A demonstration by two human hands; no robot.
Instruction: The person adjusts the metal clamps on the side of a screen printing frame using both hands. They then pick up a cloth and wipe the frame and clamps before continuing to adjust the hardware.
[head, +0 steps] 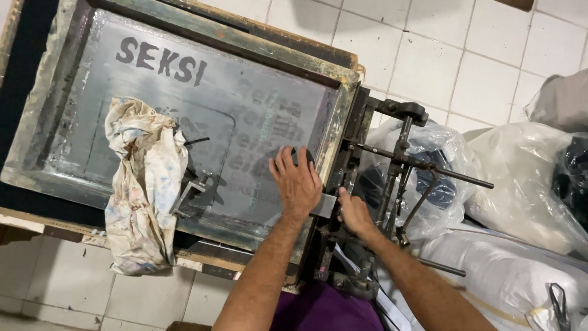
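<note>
Your left hand [296, 181] lies flat, fingers spread, on the mesh of the printing screen [184, 92], near its right frame edge. Just right of it, your right hand [353, 211] closes around the metal hinge clamp [343, 202] holding that edge.

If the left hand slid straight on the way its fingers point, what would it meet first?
The left hand lies flat on the screen mesh, fingers pointing up the picture. It would probably cross bare mesh, then meet the far frame rail.
</note>
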